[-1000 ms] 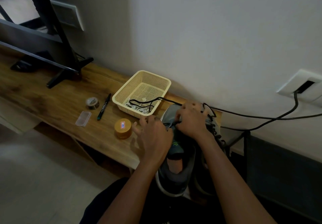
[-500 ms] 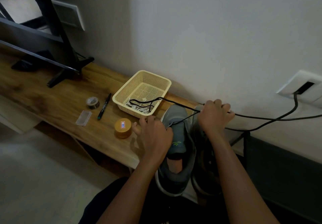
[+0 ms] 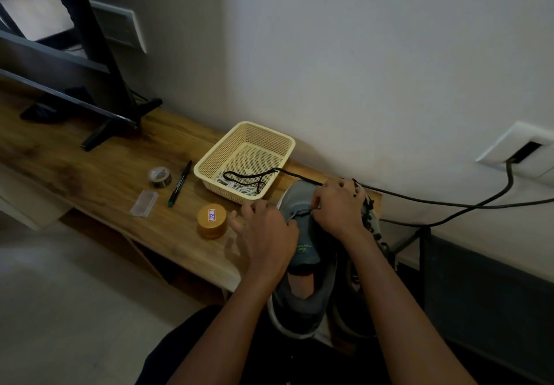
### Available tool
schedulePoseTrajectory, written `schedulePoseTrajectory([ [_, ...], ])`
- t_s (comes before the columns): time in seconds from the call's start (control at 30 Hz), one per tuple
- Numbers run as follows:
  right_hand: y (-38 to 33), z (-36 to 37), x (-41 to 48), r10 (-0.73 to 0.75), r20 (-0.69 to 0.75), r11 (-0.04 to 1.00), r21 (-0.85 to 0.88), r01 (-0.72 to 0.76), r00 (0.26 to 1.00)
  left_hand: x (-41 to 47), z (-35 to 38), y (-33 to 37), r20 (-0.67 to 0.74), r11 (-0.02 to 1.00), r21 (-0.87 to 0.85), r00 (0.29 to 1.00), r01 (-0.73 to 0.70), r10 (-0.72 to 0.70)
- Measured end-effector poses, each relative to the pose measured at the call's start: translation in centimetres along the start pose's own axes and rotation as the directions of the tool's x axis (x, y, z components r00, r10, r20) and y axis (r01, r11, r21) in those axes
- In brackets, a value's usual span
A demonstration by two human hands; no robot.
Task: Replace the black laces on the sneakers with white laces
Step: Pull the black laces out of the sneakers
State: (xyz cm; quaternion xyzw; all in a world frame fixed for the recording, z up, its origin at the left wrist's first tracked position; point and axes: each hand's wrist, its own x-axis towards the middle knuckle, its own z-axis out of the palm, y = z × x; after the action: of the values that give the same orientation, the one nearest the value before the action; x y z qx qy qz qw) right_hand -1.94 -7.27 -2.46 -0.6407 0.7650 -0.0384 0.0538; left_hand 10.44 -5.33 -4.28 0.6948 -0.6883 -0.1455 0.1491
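A grey sneaker (image 3: 302, 267) with a white sole lies at the right end of the wooden table (image 3: 99, 181), toe toward the wall. A second sneaker (image 3: 370, 223) sits beside it on the right, mostly hidden by my right arm. My left hand (image 3: 266, 231) rests on the left side of the grey sneaker, holding it steady. My right hand (image 3: 340, 205) is over the sneaker's front, its fingers pinching the black lace (image 3: 287, 173). That lace runs from the hand into the cream basket (image 3: 278, 142), where white laces (image 3: 239, 185) lie.
On the table left of the sneakers stand a round yellow tin (image 3: 211, 220), a black marker (image 3: 180, 182), a roll of tape (image 3: 160, 176) and a small clear case (image 3: 144, 203). A TV stand (image 3: 120, 115) is at far left. A black cable (image 3: 449, 203) runs from a wall socket (image 3: 521, 152).
My right hand pulled the black lace out to the right, then came back left onto the front of the grey sneaker. My left hand stayed in place.
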Motion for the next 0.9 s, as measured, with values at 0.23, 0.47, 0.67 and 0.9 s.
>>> schedulePoseTrajectory([
  [0.23, 0.1, 0.3, 0.1, 0.014, 0.024, 0.992, 0.123, -0.017, 1.000, 0.0, -0.1, 0.2, 0.001, 1.000, -0.016, 1.000, 0.005, -0.005],
  [0.47, 1.1, -0.9, 0.1, 0.038, 0.103, 0.955, 0.288, -0.067, 0.994, 0.1, 0.1, 0.2, -0.008, 0.999, -0.032, 1.000, 0.010, -0.011],
  [0.67, 2.4, -1.6, 0.5, 0.118, -0.078, 0.884, 0.463, -0.069, 0.990, 0.0, 0.2, 0.2, -0.011, 1.000, -0.029, 1.000, -0.009, 0.009],
  [0.9, 0.7, -3.5, 0.2, -0.044, 0.005, 0.783, 0.621, 0.032, 0.999, 0.0, -0.5, 2.0, -0.160, 0.903, -0.322, 0.957, -0.284, 0.244],
])
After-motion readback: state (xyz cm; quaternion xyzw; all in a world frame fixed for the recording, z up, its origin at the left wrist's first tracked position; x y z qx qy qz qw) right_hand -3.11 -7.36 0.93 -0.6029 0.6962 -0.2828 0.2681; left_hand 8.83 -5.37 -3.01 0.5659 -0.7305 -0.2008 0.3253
